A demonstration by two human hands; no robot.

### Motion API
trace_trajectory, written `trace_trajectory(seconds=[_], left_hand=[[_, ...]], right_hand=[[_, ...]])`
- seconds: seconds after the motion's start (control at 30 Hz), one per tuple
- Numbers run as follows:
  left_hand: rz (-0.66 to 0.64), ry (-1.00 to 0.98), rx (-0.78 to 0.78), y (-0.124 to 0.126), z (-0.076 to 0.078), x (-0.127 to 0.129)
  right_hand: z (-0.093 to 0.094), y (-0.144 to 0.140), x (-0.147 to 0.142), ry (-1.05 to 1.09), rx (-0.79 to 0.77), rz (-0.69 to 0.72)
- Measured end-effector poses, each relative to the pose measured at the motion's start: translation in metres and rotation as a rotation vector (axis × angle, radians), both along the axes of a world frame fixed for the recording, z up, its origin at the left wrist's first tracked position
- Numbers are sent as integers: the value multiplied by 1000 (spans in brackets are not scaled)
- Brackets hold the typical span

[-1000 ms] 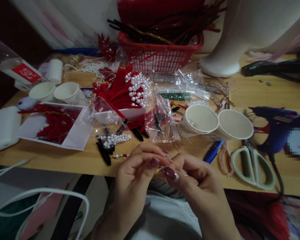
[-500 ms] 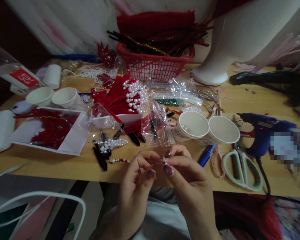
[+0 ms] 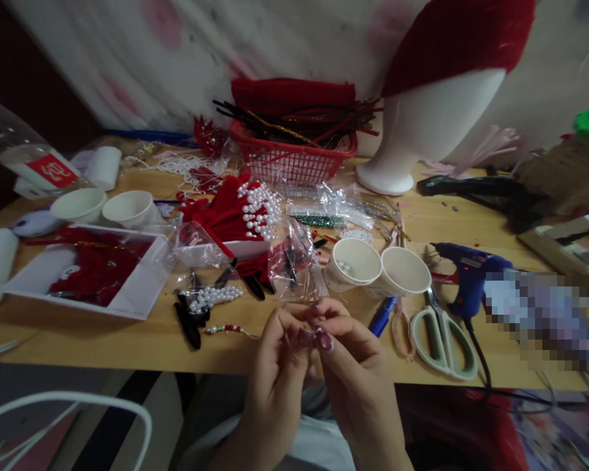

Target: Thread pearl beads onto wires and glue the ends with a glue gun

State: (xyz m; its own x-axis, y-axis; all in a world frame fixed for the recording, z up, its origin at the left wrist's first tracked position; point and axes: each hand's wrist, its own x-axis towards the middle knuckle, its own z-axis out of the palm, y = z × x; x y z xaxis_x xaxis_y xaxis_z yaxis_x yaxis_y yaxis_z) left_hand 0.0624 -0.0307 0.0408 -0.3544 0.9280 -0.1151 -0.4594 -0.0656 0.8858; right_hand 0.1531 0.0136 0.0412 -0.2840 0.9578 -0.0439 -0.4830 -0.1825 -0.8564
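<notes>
My left hand (image 3: 279,356) and my right hand (image 3: 358,366) meet fingertip to fingertip just over the table's front edge. Both are closed in a pinch around something tiny and pale, too small to name. Left of my left hand lies a short strand of white, red and green beads (image 3: 226,329); a thin thread from its end runs toward that hand, and where it ends is hidden. Beyond my fingers are two paper cups, one with white beads in it (image 3: 356,261) and a second cup (image 3: 405,271). A blue pen (image 3: 383,316) lies close to my right hand.
Scissors (image 3: 446,343) and a blue glue gun (image 3: 471,268) with a lit red light lie to the right. Left are a white box of red pieces (image 3: 144,288), pearl clusters (image 3: 213,297) and black clips (image 3: 189,326). Behind stand a red basket (image 3: 294,160) and a white mannequin head (image 3: 422,131).
The camera view has tilted up and shifted slightly right, showing more of the mannequin head. My hands have drawn closer together, and the left thumb now touches the pinched spot.
</notes>
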Motion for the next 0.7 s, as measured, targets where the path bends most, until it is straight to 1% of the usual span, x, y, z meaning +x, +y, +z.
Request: trace_trajectory(seconds=[0.13, 0.27, 0.3, 0.4, 0.47, 0.57, 0.7], left_hand=[[92, 121, 5, 1, 6, 0], [170, 157, -41, 0, 13, -3], [169, 173, -37, 0, 13, -4], [98, 220, 4, -1, 14, -6], [68, 201, 2, -1, 15, -5], [82, 118, -60, -1, 19, -2], [90, 108, -117, 0, 23, 0]], right_hand=[[-1, 3, 5, -39, 44, -37], [-3, 4, 11, -80, 140, -62], [-3, 4, 12, -89, 159, -74], [-2, 3, 12, -101, 189, -83], [-2, 3, 10, -95, 186, -105], [-3, 3, 9, -98, 198, -142], [-6, 6, 14, -113, 241, -82]])
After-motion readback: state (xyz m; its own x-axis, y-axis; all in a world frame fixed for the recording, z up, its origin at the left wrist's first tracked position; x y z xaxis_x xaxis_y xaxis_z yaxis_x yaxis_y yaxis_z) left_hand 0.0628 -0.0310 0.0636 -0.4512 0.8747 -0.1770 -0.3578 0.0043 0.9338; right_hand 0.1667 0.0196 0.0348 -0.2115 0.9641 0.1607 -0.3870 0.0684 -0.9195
